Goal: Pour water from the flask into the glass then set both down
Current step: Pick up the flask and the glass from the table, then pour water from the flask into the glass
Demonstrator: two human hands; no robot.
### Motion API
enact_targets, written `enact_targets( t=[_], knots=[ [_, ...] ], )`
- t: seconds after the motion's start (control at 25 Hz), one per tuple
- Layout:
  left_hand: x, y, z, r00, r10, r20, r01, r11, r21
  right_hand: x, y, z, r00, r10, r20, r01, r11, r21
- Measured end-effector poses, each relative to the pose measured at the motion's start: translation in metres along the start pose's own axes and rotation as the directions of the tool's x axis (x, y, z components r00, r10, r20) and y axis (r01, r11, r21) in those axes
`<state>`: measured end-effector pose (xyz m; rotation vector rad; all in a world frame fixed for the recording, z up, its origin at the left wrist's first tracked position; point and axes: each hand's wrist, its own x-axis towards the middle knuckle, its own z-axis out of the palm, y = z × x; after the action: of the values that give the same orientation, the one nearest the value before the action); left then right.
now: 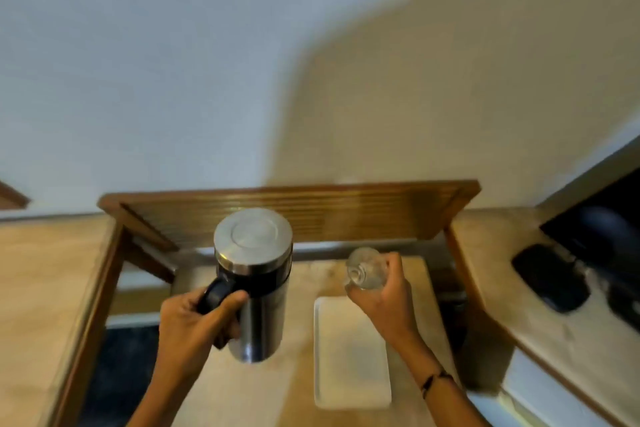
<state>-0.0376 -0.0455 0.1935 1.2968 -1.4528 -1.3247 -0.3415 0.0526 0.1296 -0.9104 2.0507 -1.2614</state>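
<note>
Two hands hold the task's things above a pale, mottled counter (pixel 301 374). Left hand (pixel 194 326) is curled tight round the black handle of the flask (pixel 258 291), a tall cylinder of brushed steel with a flat round lid, upright. Right hand (pixel 388 298) wraps the clear, rounded glass (pixel 365 269), tilted toward the flask. Beneath lies a smooth white rectangular tray (pixel 349 357), bare. Wooden rails (pixel 287 199) close in behind and at both sides.

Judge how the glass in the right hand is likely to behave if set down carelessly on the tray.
The glass looks clear and thin, so it is probably fragile. Its rounded sides suggest it could roll if laid sideways. The white tray looks smooth, so the glass may slide.
</note>
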Motion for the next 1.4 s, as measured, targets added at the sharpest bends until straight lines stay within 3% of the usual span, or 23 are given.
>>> enact_targets(
  t=[0.16, 0.32, 0.56, 0.84, 1.04, 1.4],
  knots=[
    [0.01, 0.133, -0.016, 0.998, 0.069, 0.013, -0.067, 0.99, -0.125, 0.018, -0.129, -0.054, 0.982, -0.189, -0.023, 0.189, 0.982, 0.025],
    [0.031, 0.273, -0.045, 0.958, 0.235, 0.167, -0.187, 0.948, -0.257, 0.026, -0.247, -0.112, 0.932, -0.362, 0.01, 0.362, 0.931, 0.042],
    [0.055, 0.454, -0.063, 0.839, 0.385, 0.385, -0.377, 0.921, -0.099, 0.017, -0.373, -0.179, 0.85, -0.525, 0.034, 0.525, 0.851, 0.01],
    [0.055, 0.594, -0.058, 0.769, 0.272, 0.579, -0.431, 0.889, 0.155, -0.009, -0.449, -0.213, 0.813, -0.58, 0.039, 0.575, 0.812, 0.102],
    [0.05, 0.67, -0.04, 0.716, 0.127, 0.687, -0.514, 0.762, 0.394, -0.009, -0.472, -0.222, 0.804, -0.594, -0.019, 0.59, 0.794, 0.144],
    [0.036, 0.732, -0.016, 0.781, 0.063, 0.622, -0.546, 0.553, 0.629, -0.002, -0.492, -0.216, 0.783, -0.622, 0.005, 0.606, 0.765, 0.219]
  ],
)
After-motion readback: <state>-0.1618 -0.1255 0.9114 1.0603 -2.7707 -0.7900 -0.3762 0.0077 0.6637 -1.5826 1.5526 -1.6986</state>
